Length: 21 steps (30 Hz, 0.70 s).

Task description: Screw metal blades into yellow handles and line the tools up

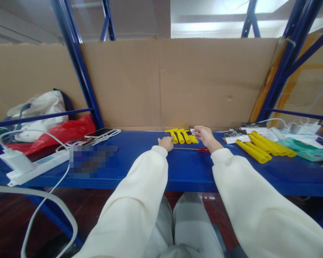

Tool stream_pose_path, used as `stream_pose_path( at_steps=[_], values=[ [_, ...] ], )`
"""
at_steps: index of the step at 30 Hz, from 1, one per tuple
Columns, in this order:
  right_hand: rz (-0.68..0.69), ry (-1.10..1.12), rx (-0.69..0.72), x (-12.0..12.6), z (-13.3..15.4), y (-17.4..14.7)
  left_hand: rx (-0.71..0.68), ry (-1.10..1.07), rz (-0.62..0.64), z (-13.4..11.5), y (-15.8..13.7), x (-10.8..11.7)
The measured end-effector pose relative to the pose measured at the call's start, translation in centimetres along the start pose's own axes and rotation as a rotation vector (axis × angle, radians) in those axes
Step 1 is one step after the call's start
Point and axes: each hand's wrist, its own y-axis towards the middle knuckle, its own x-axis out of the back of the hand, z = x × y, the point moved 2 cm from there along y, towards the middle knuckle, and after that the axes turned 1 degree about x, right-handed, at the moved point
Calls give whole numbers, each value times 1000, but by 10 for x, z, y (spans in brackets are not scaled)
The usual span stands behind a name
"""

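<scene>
Red plastic bagging (75,130) lay at left, beside a phone (101,133). The left hand (166,143) was at the leftmost of the yellow T-shaped pieces (179,137), fingers curled; whether they pinched it I couldn't tell. Those pieces lay in a row on the blue shelf (188,165); they looked light, stiff and smooth, probably best held around the stem. A dark card (192,129) lay at the right hand's (204,136) bent fingertips, their grip unclear. A red-handled screwdriver (204,150) lay just below; farther right, yellow tubes (250,151) and a green packet (303,148).
</scene>
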Motion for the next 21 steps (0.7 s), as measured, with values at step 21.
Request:
stream_pose_path(
  at_steps=[21],
  values=[
    [341,-1422,299,38,17,12,-110,-477,-162,15,3,12]
  ],
)
